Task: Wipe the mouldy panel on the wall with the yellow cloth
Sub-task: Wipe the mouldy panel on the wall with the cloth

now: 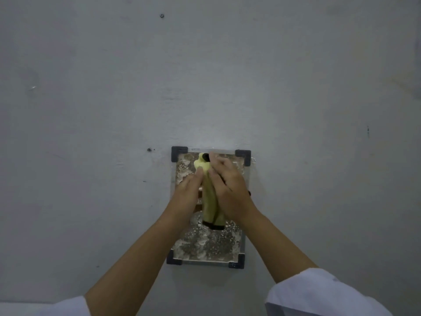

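A rectangular panel (pixel 205 245) with dark speckled mould and white patches is fixed to the grey wall by black corner brackets. The yellow cloth (pixel 210 201), bunched into a long upright roll with a dark edge, lies against the panel's middle. My left hand (pixel 188 192) holds the cloth's left side, and my right hand (pixel 227 188) grips it from the right, fingers over its top end. Both hands cover the panel's middle; its upper left and lower part show.
The grey wall (pixel 91 110) surrounds the panel, with a small screw (pixel 162 15) high up and another hole (pixel 149 149) left of the panel. White sleeves (pixel 319 297) show at the bottom corners.
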